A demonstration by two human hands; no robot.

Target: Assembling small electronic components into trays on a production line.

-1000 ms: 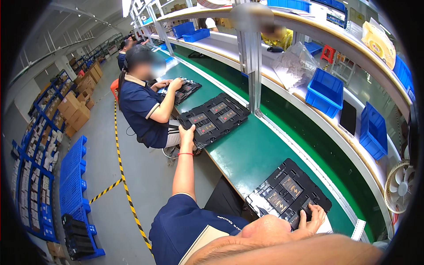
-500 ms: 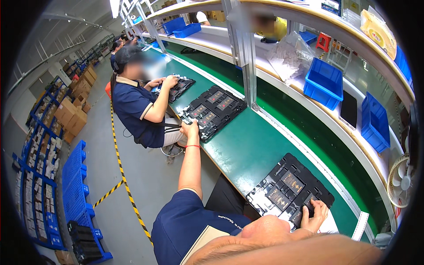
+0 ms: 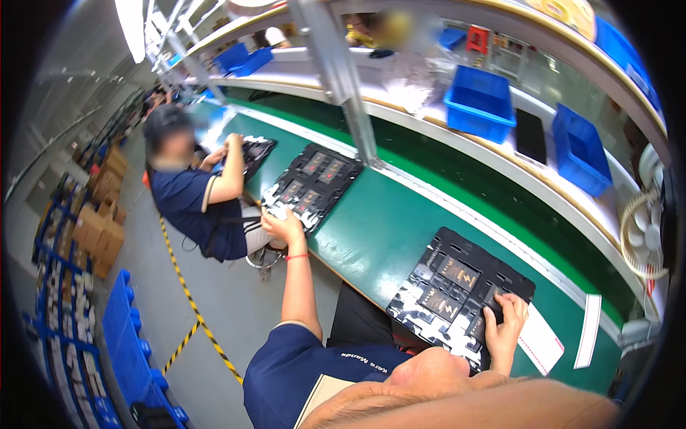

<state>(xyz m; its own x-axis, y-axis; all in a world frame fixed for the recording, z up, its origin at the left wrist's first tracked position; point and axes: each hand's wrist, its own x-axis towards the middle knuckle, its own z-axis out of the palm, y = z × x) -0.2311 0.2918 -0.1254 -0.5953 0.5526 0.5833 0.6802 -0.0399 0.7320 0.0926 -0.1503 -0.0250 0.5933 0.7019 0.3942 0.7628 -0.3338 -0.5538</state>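
My left arm reaches out to a black moulded tray [image 3: 345,179] on the green bench. At that tray's near-left edge my left hand [image 3: 284,225] has its fingers closed on the rim. Several flat dark batteries [image 3: 330,171] lie in its pockets. Closer to me is a second black tray [image 3: 500,270], holding flat black batteries [image 3: 458,274] with gold markings. Over its right part, my right hand [image 3: 507,322] is bent, thumb and fingertips at a dark battery [image 3: 493,294] in a pocket. The palm partly hides the pockets below.
A co-worker [image 3: 196,189] sits at the left, hands at another black tray [image 3: 256,154]. White sheets [image 3: 541,342] lie right of the near tray. Blue bins [image 3: 480,104] stand on the shelf beyond a metal post [image 3: 354,107]. A fan [image 3: 643,229] is at far right.
The whole view has shifted, so most things sit further left. My left hand still holds the far tray's edge, fingers spread more along it. My right hand stays at the near tray's right side.
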